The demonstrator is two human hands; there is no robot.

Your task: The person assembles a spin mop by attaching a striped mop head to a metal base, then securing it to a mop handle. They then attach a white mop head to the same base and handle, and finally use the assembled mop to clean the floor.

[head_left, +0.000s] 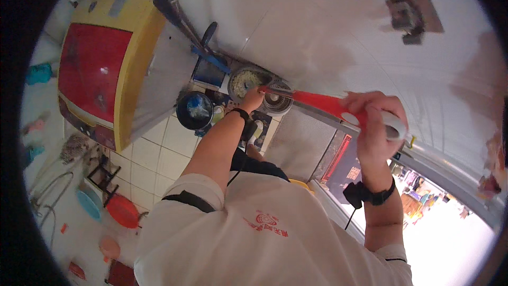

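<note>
My right hand (378, 127), at the right and close to the camera, is curled around a white ring (396, 125). From the ring a long red strip (320, 103), which looks like tape coming off a roll, runs left and away. Its far part looks greyish with shine. My left hand (253, 100) pinches the far end with fingers together. Below and beyond that hand stands a round metal pan (235, 80) with pale bits in it. Beside it is a round metal piece with concentric rings (280, 107). The strip partly covers both.
A yellow cabinet with a red panel (95, 69) stands at the left. A dark bucket (191, 122) with blue plastic inside is on the tiled floor (151, 153). Red (123, 211) and blue (89, 204) basins lie lower left. The white wall carries a socket (410, 18); a bright doorway (423, 243) opens lower right.
</note>
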